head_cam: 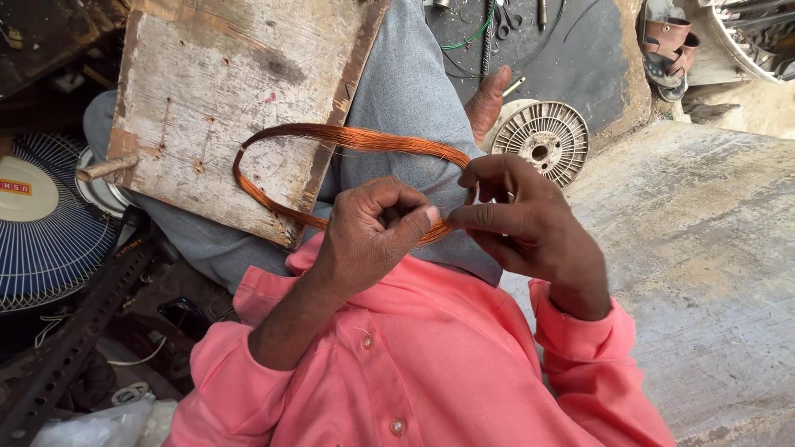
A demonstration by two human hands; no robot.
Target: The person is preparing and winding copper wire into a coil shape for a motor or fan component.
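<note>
Wooden board (207, 99) on lap | both hands pinching copper wire coil (331, 136) | left hand (373, 232) | right hand (522, 219)

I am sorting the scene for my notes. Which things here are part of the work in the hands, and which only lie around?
In the work: copper wire coil, pinched by left hand and right hand; wooden board under the coil.

Lying about: fan guard, ribbed metal disc, sandals, scissors.
</note>
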